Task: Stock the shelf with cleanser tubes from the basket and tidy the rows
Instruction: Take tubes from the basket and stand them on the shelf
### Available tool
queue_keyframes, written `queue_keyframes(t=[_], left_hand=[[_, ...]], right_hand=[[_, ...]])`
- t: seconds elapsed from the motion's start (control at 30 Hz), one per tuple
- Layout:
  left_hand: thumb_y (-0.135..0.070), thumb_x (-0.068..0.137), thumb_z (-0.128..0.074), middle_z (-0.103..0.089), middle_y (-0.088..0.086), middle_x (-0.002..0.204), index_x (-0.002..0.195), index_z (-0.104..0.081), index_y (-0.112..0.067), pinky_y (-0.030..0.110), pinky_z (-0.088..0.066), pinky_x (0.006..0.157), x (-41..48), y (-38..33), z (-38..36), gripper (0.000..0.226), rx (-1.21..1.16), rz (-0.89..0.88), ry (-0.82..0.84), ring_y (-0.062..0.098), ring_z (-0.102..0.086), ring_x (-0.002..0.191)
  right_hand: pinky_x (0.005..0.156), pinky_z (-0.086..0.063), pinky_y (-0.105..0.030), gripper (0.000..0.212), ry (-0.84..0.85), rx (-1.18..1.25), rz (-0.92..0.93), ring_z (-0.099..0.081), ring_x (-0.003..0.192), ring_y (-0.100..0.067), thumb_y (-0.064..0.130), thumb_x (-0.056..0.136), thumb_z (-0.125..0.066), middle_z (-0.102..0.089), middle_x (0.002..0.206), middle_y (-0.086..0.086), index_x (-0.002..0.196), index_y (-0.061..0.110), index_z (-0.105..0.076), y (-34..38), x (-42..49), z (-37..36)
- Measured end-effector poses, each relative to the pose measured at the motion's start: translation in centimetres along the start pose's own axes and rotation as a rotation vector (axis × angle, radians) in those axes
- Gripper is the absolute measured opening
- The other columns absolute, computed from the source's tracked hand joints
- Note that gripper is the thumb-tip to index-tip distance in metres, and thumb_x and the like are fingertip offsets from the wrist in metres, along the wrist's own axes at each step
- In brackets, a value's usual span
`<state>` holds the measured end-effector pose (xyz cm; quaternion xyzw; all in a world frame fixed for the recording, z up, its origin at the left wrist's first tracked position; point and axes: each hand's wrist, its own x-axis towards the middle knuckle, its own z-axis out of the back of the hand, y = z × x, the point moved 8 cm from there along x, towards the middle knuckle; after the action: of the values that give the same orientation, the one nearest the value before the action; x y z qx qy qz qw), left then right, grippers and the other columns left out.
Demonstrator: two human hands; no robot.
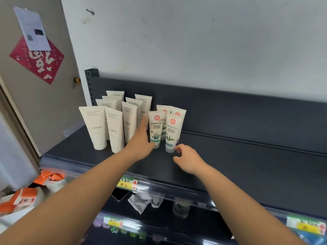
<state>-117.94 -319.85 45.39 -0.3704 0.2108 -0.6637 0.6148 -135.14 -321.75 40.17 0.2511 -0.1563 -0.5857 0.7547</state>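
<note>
On the dark shelf (pixel 238 156) stand several cream FLORAL tubes (pixel 95 128) at the left and several smaller white tubes with red seals beside them. My left hand (pixel 141 140) reaches in with straight fingers, pressed against the left side of the front seaweed-print tube (pixel 156 128). My right hand (pixel 187 160) hovers low over the shelf with fingers loosely curled, fingertips right by the cap of the front leaf-print tube (pixel 172 133), holding nothing. No basket can be made out clearly.
The shelf's right half is bare dark metal. Its front rail carries a yellow price tag (pixel 126 184). Below, a lower shelf holds crumpled wrapping (pixel 141 202). Orange boxes (pixel 23 200) and a white mesh container sit at lower left. A wall rises behind the shelf.
</note>
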Motion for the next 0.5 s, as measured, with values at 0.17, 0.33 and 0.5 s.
queue_keyframes(t=[0.17,0.33,0.5], left_hand=[[-0.019,0.091,-0.058,-0.015,0.005,0.161,0.155,-0.001,-0.018,0.030,-0.025,0.113,-3.7,3.0,-0.4,0.085,0.235,0.104,0.078,0.021,-0.028,0.143],[-0.020,0.093,-0.048,-0.019,0.000,0.160,0.153,-0.023,-0.017,0.027,-0.021,0.116,-7.6,4.4,2.3,0.065,0.437,0.056,0.064,0.014,-0.021,0.146],[-0.019,0.092,-0.045,-0.018,-0.001,0.161,0.153,-0.021,-0.020,0.030,-0.020,0.117,-11.6,7.9,7.3,0.066,0.519,0.156,-0.026,0.015,-0.021,0.146]], right_hand=[[0.106,-0.037,-0.030,0.054,0.054,-0.116,0.135,-0.044,0.132,-0.023,0.026,0.095,-0.053,-0.041,0.148,-0.007,0.146,0.014,-0.039,2.7,-1.1,-1.7],[0.115,-0.020,-0.022,0.056,0.160,-0.114,0.428,-0.028,0.143,-0.013,0.024,0.098,-0.051,-0.029,0.157,0.001,0.150,0.018,-0.032,8.4,-2.6,-4.8],[0.113,-0.017,-0.020,0.061,0.239,-0.138,0.607,-0.023,0.145,-0.012,0.024,0.099,-0.050,-0.023,0.159,0.002,0.153,0.018,-0.023,14.8,-3.6,-8.7]])
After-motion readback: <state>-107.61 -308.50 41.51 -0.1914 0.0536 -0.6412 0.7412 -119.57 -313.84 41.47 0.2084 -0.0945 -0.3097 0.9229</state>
